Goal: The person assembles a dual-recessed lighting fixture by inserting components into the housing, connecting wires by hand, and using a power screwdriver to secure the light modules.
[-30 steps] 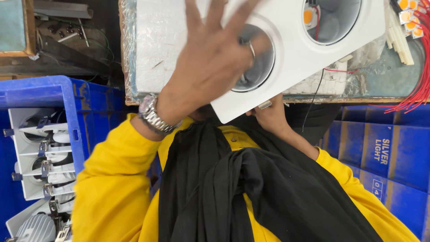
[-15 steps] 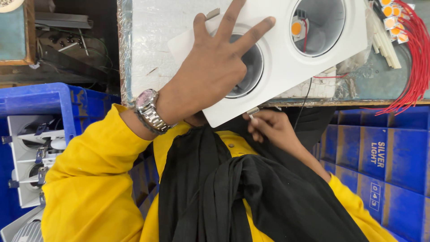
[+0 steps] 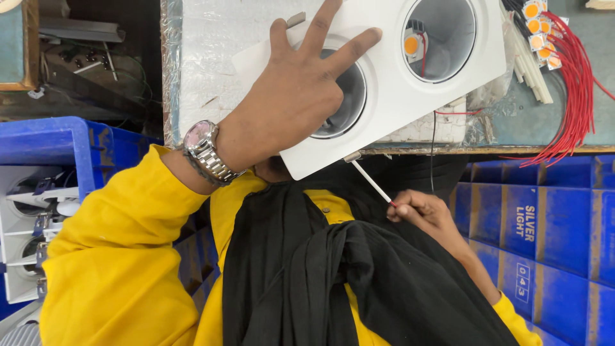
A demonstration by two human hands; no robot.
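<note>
A white twin-hole downlight housing (image 3: 397,109) lies on the foil-covered bench (image 3: 205,64), overhanging its front edge. My left hand (image 3: 301,96), with a metal wristwatch, rests flat on it with fingers spread over the left hole. The right hole shows an orange LED chip (image 3: 413,45) inside. My right hand (image 3: 426,214) is below the bench edge, in front of my black scarf. It pinches the red-tipped end of a thin white wire (image 3: 371,182) that runs up to the housing's lower edge.
A bundle of red wires (image 3: 570,83) with several orange LED chips (image 3: 538,32) lies at the bench's right end. Blue plastic crates (image 3: 544,224) stand at the right. Another blue crate (image 3: 57,138) at the left holds similar white housings (image 3: 25,211).
My right hand has come out from under the housing and moved down and right, drawing the white wire out straight. My left hand stays on the housing, which has shifted slightly on the bench.
</note>
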